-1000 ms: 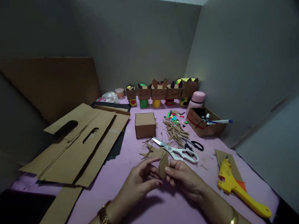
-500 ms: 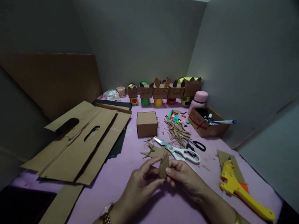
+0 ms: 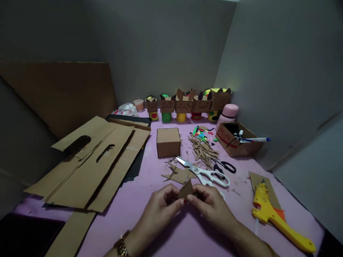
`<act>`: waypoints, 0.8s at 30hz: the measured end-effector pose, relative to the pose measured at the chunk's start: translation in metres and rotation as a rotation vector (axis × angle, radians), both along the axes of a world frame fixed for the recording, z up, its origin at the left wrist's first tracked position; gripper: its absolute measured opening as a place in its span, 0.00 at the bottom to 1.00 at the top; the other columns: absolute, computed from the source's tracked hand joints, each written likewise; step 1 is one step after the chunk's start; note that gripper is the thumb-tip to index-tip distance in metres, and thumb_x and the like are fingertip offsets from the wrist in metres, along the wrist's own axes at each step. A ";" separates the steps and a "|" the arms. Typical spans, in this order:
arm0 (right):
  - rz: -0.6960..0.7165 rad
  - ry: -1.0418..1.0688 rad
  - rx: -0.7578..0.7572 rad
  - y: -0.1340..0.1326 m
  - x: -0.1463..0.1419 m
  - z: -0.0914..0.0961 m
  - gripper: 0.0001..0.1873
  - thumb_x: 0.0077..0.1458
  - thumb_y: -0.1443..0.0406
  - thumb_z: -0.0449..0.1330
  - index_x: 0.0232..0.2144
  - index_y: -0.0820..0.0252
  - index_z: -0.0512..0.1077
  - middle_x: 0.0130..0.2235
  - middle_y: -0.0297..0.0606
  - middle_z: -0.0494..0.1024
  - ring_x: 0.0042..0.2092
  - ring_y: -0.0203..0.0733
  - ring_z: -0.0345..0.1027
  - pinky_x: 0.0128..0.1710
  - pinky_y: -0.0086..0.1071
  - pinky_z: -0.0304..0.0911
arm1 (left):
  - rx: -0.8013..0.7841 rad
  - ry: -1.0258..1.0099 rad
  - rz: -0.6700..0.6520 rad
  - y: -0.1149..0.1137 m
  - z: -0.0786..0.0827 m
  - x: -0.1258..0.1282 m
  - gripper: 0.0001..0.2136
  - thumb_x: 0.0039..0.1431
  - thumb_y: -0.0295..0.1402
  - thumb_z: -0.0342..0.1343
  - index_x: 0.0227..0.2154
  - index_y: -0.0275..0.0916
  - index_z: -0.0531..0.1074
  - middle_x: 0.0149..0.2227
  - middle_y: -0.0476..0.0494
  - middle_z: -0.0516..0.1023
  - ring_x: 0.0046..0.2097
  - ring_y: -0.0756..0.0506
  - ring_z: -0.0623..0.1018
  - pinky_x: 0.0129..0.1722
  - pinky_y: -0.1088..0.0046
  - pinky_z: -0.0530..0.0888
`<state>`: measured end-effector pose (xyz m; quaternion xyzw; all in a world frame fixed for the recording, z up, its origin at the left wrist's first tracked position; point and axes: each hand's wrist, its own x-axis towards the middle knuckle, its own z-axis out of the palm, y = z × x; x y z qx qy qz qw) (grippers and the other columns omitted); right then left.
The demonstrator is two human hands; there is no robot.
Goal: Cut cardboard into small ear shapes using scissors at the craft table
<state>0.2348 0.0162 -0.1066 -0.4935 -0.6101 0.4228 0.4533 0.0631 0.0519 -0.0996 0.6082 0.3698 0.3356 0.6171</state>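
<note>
My left hand (image 3: 161,207) and my right hand (image 3: 210,208) meet over the pink table (image 3: 183,239), both pinching a small brown cardboard piece (image 3: 186,189) between thumbs and fingers. The piece stands up between the fingertips, folded or bent near its lower edge. Just beyond it lie flat cardboard offcuts (image 3: 179,174) and white-handled scissors (image 3: 206,174), open on the table. A small closed cardboard box (image 3: 168,142) sits further back.
Large flat cardboard sheets (image 3: 93,163) cover the left side. A yellow glue gun (image 3: 275,218) lies at the right. A pile of cardboard strips (image 3: 203,150), black scissors (image 3: 225,167), a box with pens (image 3: 237,141) and a row of cardboard-headed figures (image 3: 186,104) stand behind.
The cardboard piece has been turned and lowered between my fingers, from upright and tall to a shorter bent shape. Both hands have drawn closer together.
</note>
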 end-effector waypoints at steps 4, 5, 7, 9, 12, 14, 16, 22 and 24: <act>-0.002 0.101 -0.065 0.001 -0.002 -0.002 0.16 0.55 0.55 0.58 0.25 0.61 0.73 0.25 0.36 0.74 0.28 0.39 0.65 0.28 0.31 0.59 | -0.181 -0.140 0.024 0.000 0.001 0.002 0.09 0.48 0.34 0.64 0.24 0.34 0.71 0.23 0.50 0.74 0.27 0.51 0.71 0.28 0.77 0.66; -0.006 0.132 -0.084 0.002 -0.002 -0.003 0.18 0.57 0.54 0.56 0.26 0.62 0.73 0.24 0.35 0.72 0.26 0.38 0.64 0.25 0.30 0.58 | -0.257 -0.193 0.023 0.000 0.001 0.003 0.09 0.48 0.34 0.65 0.24 0.34 0.72 0.24 0.49 0.75 0.27 0.51 0.71 0.28 0.77 0.66; -0.032 0.171 -0.095 0.002 -0.003 -0.005 0.19 0.56 0.52 0.56 0.31 0.62 0.73 0.23 0.33 0.70 0.24 0.36 0.62 0.23 0.29 0.57 | -0.394 -0.277 0.038 0.001 0.001 0.004 0.10 0.46 0.34 0.66 0.26 0.33 0.72 0.24 0.47 0.76 0.26 0.52 0.72 0.28 0.78 0.67; -0.071 0.138 -0.053 0.003 -0.004 -0.007 0.19 0.52 0.52 0.61 0.38 0.61 0.73 0.24 0.32 0.70 0.25 0.37 0.62 0.24 0.29 0.58 | -0.486 -0.334 0.077 0.001 0.001 0.005 0.10 0.45 0.33 0.67 0.27 0.33 0.73 0.24 0.48 0.76 0.25 0.54 0.72 0.26 0.81 0.66; -0.090 -0.042 0.073 0.001 -0.006 -0.008 0.20 0.48 0.57 0.66 0.43 0.59 0.73 0.29 0.35 0.74 0.27 0.38 0.64 0.27 0.31 0.60 | -0.562 -0.418 0.073 0.001 0.000 0.005 0.09 0.46 0.32 0.67 0.29 0.33 0.75 0.26 0.48 0.77 0.26 0.54 0.73 0.27 0.82 0.67; -0.087 -0.167 0.147 0.000 -0.007 -0.007 0.17 0.49 0.59 0.65 0.41 0.60 0.74 0.32 0.38 0.77 0.29 0.40 0.66 0.30 0.32 0.61 | -0.580 -0.464 0.046 -0.001 -0.001 0.007 0.09 0.47 0.32 0.66 0.30 0.33 0.75 0.28 0.46 0.78 0.29 0.52 0.75 0.31 0.79 0.69; -0.098 -0.234 0.182 -0.002 -0.008 -0.006 0.14 0.51 0.61 0.65 0.39 0.61 0.74 0.33 0.40 0.77 0.31 0.41 0.68 0.31 0.32 0.62 | -0.586 -0.493 0.040 -0.004 -0.002 0.008 0.08 0.48 0.31 0.65 0.30 0.33 0.75 0.28 0.45 0.78 0.30 0.51 0.75 0.34 0.77 0.70; -0.087 -0.246 0.266 -0.005 -0.009 -0.004 0.05 0.53 0.66 0.62 0.34 0.60 0.75 0.30 0.36 0.77 0.31 0.39 0.67 0.32 0.29 0.61 | -0.603 -0.518 0.099 -0.009 -0.005 0.011 0.07 0.46 0.30 0.66 0.27 0.33 0.75 0.28 0.44 0.79 0.31 0.50 0.74 0.36 0.76 0.69; -0.074 -0.226 0.278 -0.005 -0.010 -0.003 0.05 0.54 0.68 0.61 0.35 0.60 0.75 0.31 0.36 0.77 0.32 0.38 0.67 0.33 0.29 0.61 | -0.591 -0.520 0.109 -0.011 -0.004 0.012 0.07 0.45 0.30 0.66 0.26 0.33 0.74 0.27 0.45 0.78 0.31 0.50 0.74 0.35 0.76 0.69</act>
